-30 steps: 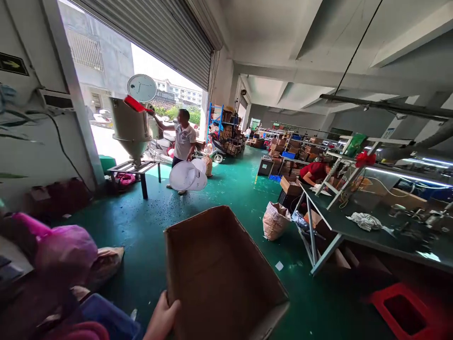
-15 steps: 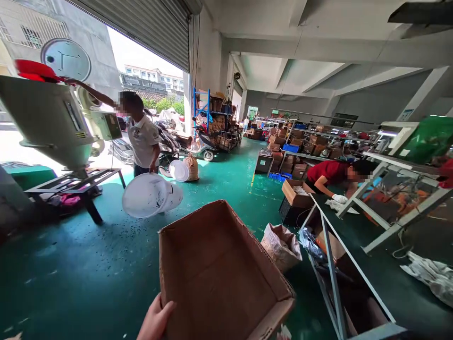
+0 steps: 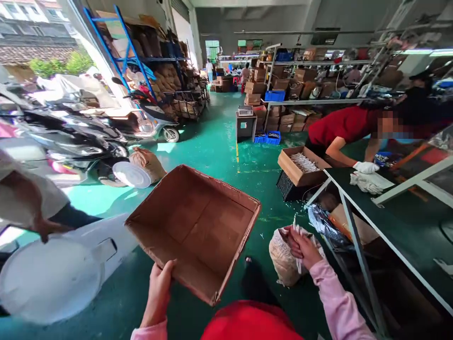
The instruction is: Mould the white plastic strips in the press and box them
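My left hand (image 3: 159,288) grips the near edge of an open brown cardboard box (image 3: 191,226), which tilts with its bare inside facing up. My right hand (image 3: 300,248), in a pink sleeve, pinches a bunch of thin white plastic pieces (image 3: 297,250) just above a woven sack (image 3: 283,259) that is full of similar pieces. The hands are apart, with the box's lower corner between them. A red object (image 3: 247,323), possibly a stool, fills the bottom of the view, and a dark shoe (image 3: 255,278) shows beside the sack.
To the right stands a green-topped metal table (image 3: 389,226). A co-worker's gloved hand (image 3: 366,167) rests near its far edge, beside a box of white pieces (image 3: 300,165) on a black crate. Another person (image 3: 31,198) at left holds a large white container (image 3: 49,278). Scooters stand beyond.
The view has swung right and down. My right hand has come into view at the sack, holding white pieces. The box now tilts more, and the person with the white container is closer at left.
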A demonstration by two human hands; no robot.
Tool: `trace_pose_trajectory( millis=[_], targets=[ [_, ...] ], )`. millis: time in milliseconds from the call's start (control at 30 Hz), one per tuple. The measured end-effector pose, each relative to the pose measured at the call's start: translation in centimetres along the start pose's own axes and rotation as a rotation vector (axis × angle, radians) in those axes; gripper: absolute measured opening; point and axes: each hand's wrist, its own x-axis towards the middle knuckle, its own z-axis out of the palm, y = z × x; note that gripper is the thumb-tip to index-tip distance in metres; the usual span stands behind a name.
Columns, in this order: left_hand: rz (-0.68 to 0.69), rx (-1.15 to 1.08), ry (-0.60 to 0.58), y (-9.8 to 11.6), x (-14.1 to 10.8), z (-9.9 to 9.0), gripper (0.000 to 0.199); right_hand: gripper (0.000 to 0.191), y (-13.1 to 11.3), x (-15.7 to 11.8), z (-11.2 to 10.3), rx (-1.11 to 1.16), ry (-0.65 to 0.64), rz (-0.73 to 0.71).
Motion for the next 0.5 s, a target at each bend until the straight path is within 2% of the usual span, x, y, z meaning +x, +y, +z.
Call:
trace_pose_trajectory(
  millis=[100,233,367,500],
  targets=[
    [-0.015,0.007,0.049,5.0,8.2,5.1,0.029,0.052,-3.9,9.2,3.3,0.148,-0.063,-0.040],
    [-0.004,0.047,0.069,11.9,17.1,11.5,0.031,0.053,-9.3,22.8,10.4,0.267,-0.206,-0.040],
    [-0.030,0.105,0.141,18.5,24.2,15.7,0.043,0.057,-14.7,36.0,18.8,0.305,-0.345,0.028],
    [-0.046,0.125,0.213,22.9,33.4,19.4,0.050,0.062,-18.3,48.8,26.0,0.259,-0.433,0.079]
  ],
)
